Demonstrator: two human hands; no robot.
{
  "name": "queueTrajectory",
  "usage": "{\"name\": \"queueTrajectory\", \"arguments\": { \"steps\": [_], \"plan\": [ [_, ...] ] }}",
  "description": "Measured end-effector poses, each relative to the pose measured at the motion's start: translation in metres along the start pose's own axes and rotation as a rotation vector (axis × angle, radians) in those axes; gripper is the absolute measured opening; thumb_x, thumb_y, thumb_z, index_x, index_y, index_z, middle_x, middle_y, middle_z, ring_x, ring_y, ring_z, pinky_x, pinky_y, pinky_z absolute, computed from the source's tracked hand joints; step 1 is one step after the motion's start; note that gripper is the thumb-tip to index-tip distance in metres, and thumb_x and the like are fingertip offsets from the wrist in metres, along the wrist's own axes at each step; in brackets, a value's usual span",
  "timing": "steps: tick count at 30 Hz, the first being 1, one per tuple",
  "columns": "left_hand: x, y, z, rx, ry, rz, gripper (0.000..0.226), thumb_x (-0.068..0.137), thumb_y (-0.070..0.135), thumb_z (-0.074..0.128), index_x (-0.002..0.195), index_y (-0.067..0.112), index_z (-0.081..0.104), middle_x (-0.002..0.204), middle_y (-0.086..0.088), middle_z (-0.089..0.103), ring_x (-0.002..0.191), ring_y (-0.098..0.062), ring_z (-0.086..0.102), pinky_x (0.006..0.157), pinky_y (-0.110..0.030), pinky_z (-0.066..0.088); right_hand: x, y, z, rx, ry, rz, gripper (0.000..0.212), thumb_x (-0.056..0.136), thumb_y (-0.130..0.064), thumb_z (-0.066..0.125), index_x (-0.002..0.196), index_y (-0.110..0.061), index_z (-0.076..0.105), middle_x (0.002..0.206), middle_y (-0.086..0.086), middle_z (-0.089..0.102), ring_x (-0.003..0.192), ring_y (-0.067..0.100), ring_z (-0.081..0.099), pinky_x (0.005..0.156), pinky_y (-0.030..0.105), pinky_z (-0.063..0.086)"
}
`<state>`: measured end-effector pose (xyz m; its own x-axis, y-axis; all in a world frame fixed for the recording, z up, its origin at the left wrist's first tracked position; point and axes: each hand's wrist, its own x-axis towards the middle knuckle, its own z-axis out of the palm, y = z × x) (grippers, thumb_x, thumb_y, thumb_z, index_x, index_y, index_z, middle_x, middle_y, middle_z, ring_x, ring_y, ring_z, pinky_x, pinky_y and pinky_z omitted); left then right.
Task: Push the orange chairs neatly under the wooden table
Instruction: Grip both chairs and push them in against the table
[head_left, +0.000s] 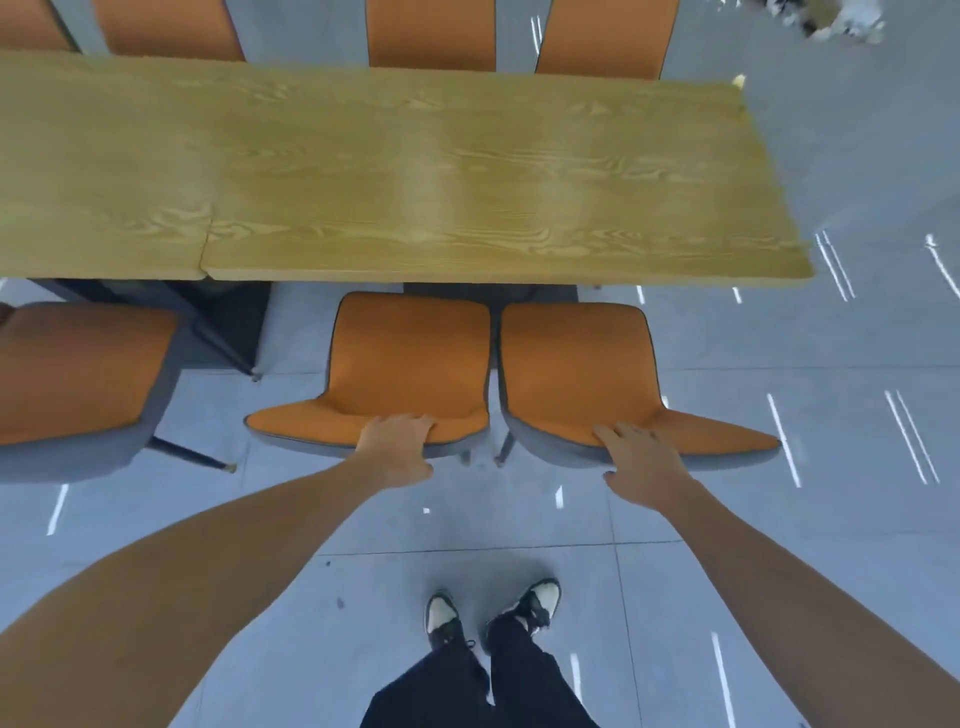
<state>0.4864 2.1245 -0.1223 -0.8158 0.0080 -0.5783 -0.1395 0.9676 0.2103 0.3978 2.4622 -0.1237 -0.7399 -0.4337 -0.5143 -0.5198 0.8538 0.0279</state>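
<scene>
Two orange chairs with grey shells stand side by side at the near edge of the long wooden table (395, 171). My left hand (397, 449) grips the top of the backrest of the left chair (410, 358). My right hand (641, 460) grips the backrest top of the right chair (576, 364). Both seats sit mostly out in front of the table edge, their front ends just under it.
A third orange chair (78, 374) stands at the left, pulled away from the table. Several orange chairs (431, 34) line the table's far side. A dark table leg (223, 332) stands left of the held chairs. My feet (488, 610) rest on grey floor tiles.
</scene>
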Motion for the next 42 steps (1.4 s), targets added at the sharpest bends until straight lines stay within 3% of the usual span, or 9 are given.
{"name": "queueTrajectory", "arguments": {
  "steps": [2, 7, 12, 15, 20, 23, 28, 35, 42],
  "plan": [
    [0.002, -0.005, -0.001, 0.006, 0.020, -0.028, 0.041, 0.082, 0.025, 0.061, 0.122, 0.025, 0.055, 0.113, 0.003, 0.063, 0.107, -0.024, 0.061, 0.086, -0.037, 0.047, 0.001, 0.009, -0.001, 0.045, 0.000, 0.014, 0.049, 0.087, -0.021, 0.060, 0.133, -0.021, 0.043, 0.116, 0.000, 0.055, 0.109, 0.021, 0.053, 0.089, 0.032, 0.041],
    [0.011, -0.008, 0.015, 0.005, 0.117, -0.018, 0.026, 0.077, 0.021, 0.055, 0.102, 0.028, 0.062, 0.091, 0.010, 0.065, 0.090, -0.020, 0.062, 0.076, -0.034, 0.043, 0.010, 0.020, 0.011, 0.048, 0.022, 0.086, 0.050, 0.083, -0.014, 0.055, 0.130, -0.026, 0.046, 0.108, -0.004, 0.060, 0.103, 0.021, 0.055, 0.087, 0.033, 0.041],
    [0.017, -0.003, 0.026, 0.062, 0.222, 0.029, 0.030, 0.070, 0.024, 0.053, 0.096, 0.030, 0.067, 0.078, 0.009, 0.066, 0.071, -0.015, 0.061, 0.059, -0.028, 0.048, 0.018, 0.016, 0.021, 0.057, 0.107, 0.135, 0.035, 0.071, -0.015, 0.053, 0.102, -0.030, 0.060, 0.081, -0.011, 0.056, 0.079, 0.018, 0.052, 0.071, 0.030, 0.035],
    [0.020, 0.006, 0.031, 0.076, 0.244, 0.025, 0.025, 0.065, 0.024, 0.051, 0.085, 0.027, 0.066, 0.067, 0.007, 0.063, 0.062, -0.016, 0.058, 0.051, -0.027, 0.043, 0.020, 0.018, 0.028, 0.063, 0.180, 0.134, 0.031, 0.062, -0.013, 0.054, 0.087, -0.029, 0.064, 0.069, -0.011, 0.052, 0.068, 0.018, 0.048, 0.066, 0.030, 0.027],
    [0.020, 0.033, 0.035, 0.066, 0.253, 0.035, 0.008, 0.064, 0.025, 0.050, 0.069, 0.022, 0.056, 0.056, 0.005, 0.054, 0.050, -0.015, 0.048, 0.045, -0.026, 0.027, 0.021, 0.017, 0.032, 0.103, 0.210, 0.109, 0.037, 0.058, -0.012, 0.058, 0.088, -0.030, 0.069, 0.069, -0.011, 0.057, 0.069, 0.018, 0.052, 0.063, 0.029, 0.031],
    [0.019, 0.042, 0.038, 0.058, 0.270, 0.052, 0.002, 0.063, 0.024, 0.048, 0.064, 0.022, 0.049, 0.053, 0.005, 0.051, 0.048, -0.015, 0.043, 0.045, -0.026, 0.024, 0.018, 0.013, 0.030, 0.118, 0.219, 0.110, 0.035, 0.055, -0.011, 0.057, 0.082, -0.029, 0.069, 0.064, -0.010, 0.055, 0.065, 0.018, 0.050, 0.060, 0.029, 0.028],
    [0.021, 0.037, 0.041, 0.071, 0.303, 0.063, 0.011, 0.062, 0.025, 0.047, 0.069, 0.022, 0.054, 0.051, 0.004, 0.051, 0.046, -0.014, 0.043, 0.045, -0.025, 0.022, 0.014, 0.010, 0.026, 0.174, 0.285, 0.079, 0.029, 0.048, -0.008, 0.054, 0.068, -0.025, 0.066, 0.052, -0.010, 0.045, 0.054, 0.018, 0.044, 0.053, 0.025, 0.019],
    [0.022, 0.033, 0.042, 0.070, 0.287, 0.082, 0.008, 0.064, 0.024, 0.050, 0.070, 0.021, 0.054, 0.052, 0.003, 0.052, 0.048, -0.015, 0.049, 0.043, -0.025, 0.030, 0.012, 0.005, 0.023, 0.221, 0.316, 0.086, 0.042, 0.042, -0.001, 0.063, 0.073, -0.028, 0.074, 0.048, -0.013, 0.037, 0.047, 0.016, 0.040, 0.051, 0.019, 0.011],
    [0.021, 0.034, 0.037, 0.072, 0.282, 0.078, 0.006, 0.064, 0.025, 0.051, 0.067, 0.021, 0.052, 0.052, 0.004, 0.051, 0.049, -0.015, 0.049, 0.044, -0.025, 0.027, 0.014, 0.003, 0.025, 0.205, 0.297, 0.127, 0.040, 0.045, -0.003, 0.064, 0.076, -0.027, 0.075, 0.051, -0.009, 0.050, 0.049, 0.019, 0.044, 0.048, 0.019, 0.020]
  ]
}}
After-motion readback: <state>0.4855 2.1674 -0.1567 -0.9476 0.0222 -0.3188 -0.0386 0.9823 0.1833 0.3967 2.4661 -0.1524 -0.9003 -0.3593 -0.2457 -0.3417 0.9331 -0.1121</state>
